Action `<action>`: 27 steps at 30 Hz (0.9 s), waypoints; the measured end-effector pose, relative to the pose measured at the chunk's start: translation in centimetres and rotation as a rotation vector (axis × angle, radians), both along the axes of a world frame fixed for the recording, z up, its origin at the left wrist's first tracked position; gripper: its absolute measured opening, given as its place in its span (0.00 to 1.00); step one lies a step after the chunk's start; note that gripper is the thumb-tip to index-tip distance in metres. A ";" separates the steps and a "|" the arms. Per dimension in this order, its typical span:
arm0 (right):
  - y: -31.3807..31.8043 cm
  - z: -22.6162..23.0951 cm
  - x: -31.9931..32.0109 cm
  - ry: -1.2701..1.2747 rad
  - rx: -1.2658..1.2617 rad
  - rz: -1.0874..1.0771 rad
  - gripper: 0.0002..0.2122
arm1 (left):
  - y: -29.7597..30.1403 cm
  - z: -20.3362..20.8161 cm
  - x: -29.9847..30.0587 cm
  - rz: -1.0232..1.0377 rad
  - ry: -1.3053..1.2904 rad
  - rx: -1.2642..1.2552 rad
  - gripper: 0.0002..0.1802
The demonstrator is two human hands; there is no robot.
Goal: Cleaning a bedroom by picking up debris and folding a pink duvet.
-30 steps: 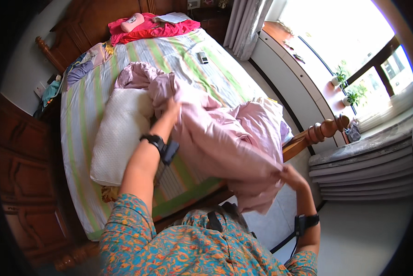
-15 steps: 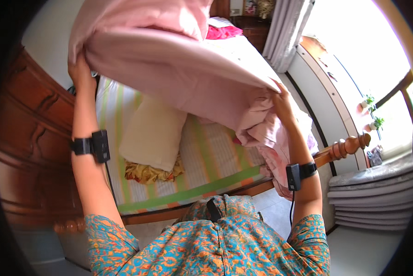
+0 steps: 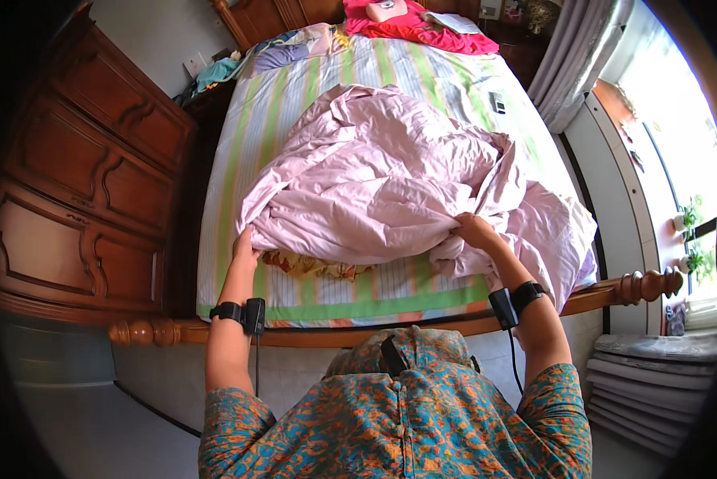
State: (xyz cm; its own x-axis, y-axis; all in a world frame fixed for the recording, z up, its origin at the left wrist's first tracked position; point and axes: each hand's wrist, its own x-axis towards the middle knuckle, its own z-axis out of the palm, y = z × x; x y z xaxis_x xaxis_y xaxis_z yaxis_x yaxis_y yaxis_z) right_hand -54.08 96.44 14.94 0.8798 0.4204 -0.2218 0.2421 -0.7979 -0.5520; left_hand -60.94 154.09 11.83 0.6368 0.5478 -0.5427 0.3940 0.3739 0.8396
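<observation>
A crumpled pink duvet cover [image 3: 374,172] lies in a heap over the middle and foot of the bed. My left hand [image 3: 245,243] grips its near left corner. With my right hand [image 3: 475,231] I pinch its near edge, farther right, and the edge runs slack between the two hands. More of the pink fabric spills to the right, toward the bed's footboard. From beneath the near edge pokes a ruffled gold patterned cloth [image 3: 314,266]. The cream folded bundle seen before is hidden under the pink fabric.
The bed has a green-and-white striped sheet [image 3: 239,160] and a wooden footboard [image 3: 358,334]. Near the headboard lie red bedding [image 3: 422,32] and folded clothes [image 3: 295,49]. A small dark device [image 3: 497,102] rests at the right. A wooden wardrobe [image 3: 95,184] stands left; a curtain [image 3: 578,64] hangs right.
Both hands have come down and nearer, still holding the pink fabric. It was raised and billowing; now it lies on the bed, covering the cream bundle.
</observation>
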 end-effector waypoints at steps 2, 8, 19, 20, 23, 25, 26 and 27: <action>0.0 0.2 -0.3 -0.032 0.016 -0.086 0.14 | -1.1 1.3 1.5 0.003 -0.072 -0.009 0.27; 1.2 1.0 -4.1 0.152 -0.019 0.109 0.16 | 0.5 3.5 5.3 0.128 -0.320 -0.055 0.32; -2.0 -8.6 -11.2 0.009 -0.004 -0.789 0.41 | -3.7 4.0 6.0 0.163 0.280 0.785 0.45; -1.8 -9.2 -11.1 -0.011 -0.089 -0.795 0.46 | -4.5 4.0 5.9 0.155 0.275 1.119 0.47; -1.1 -8.2 -10.9 0.180 -0.132 -0.787 0.43 | -8.0 4.6 5.6 0.108 0.195 1.634 0.48; -2.1 -8.7 -11.1 0.236 -0.181 -0.725 0.35 | -12.9 6.9 5.4 -0.205 -0.172 1.991 0.46; -2.0 -9.2 -10.8 0.239 -0.208 -0.606 0.30 | -13.1 5.6 6.0 -0.495 -0.378 1.854 0.46; -1.6 -9.8 -10.2 0.239 -0.230 -0.474 0.27 | -12.6 4.6 6.3 -0.764 -0.562 1.693 0.47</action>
State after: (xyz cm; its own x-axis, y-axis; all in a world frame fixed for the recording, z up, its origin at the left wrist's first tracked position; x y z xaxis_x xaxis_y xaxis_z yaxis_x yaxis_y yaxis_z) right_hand -64.33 94.84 5.10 0.8745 -0.0895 -0.4766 -0.2809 -0.8947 -0.3474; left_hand -54.67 141.47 16.43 0.8426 -0.2309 0.4865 -0.3450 -0.9251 0.1585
